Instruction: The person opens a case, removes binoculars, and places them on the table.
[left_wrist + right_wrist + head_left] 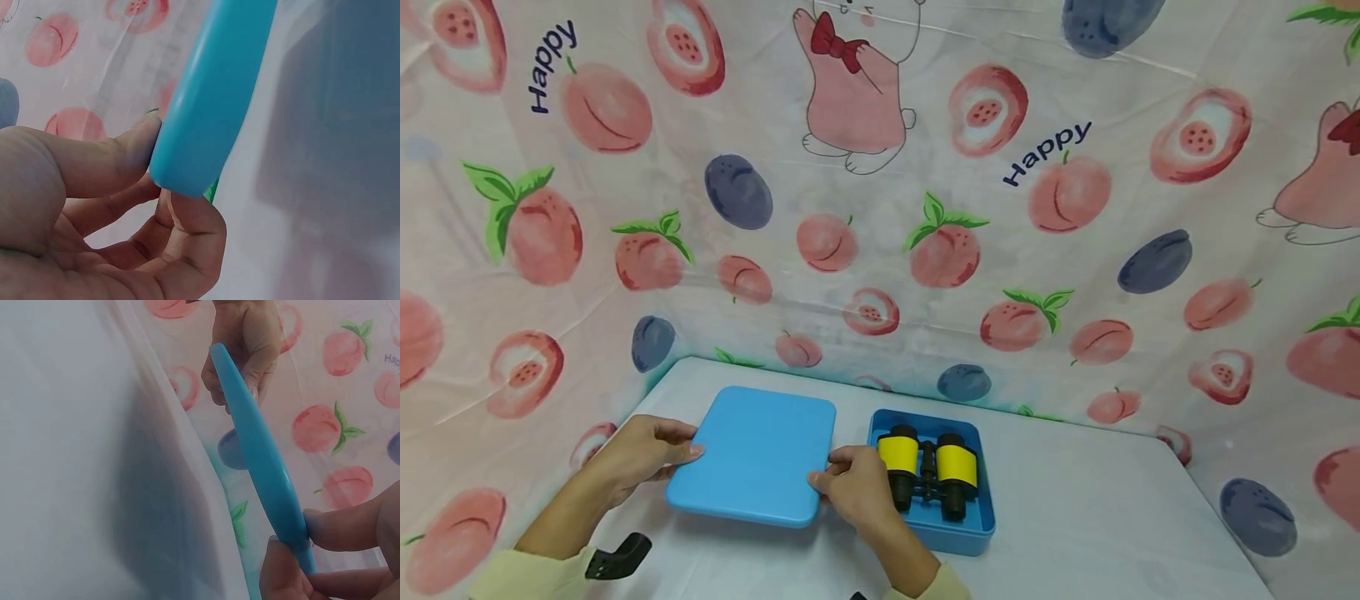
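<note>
A flat blue lid [758,454] with rounded corners hangs above the white table, its shadow below it. My left hand [642,454] pinches its left edge, thumb on top and fingers beneath; the left wrist view shows the thumb [112,159] against the lid's rim [206,106]. On the opposite edge my right hand [863,492] pinches the lid in the same way, also seen in the right wrist view. Just right of that hand stands an open blue box [958,540]. Yellow and black binoculars [957,467] lie inside it, partly hidden by the right hand.
The white table [1097,508] runs back to a hanging cloth [865,192] printed with peaches, plums and rabbits. Another stretch of cloth hangs along the left side. A black strap piece [617,558] sits at the left sleeve.
</note>
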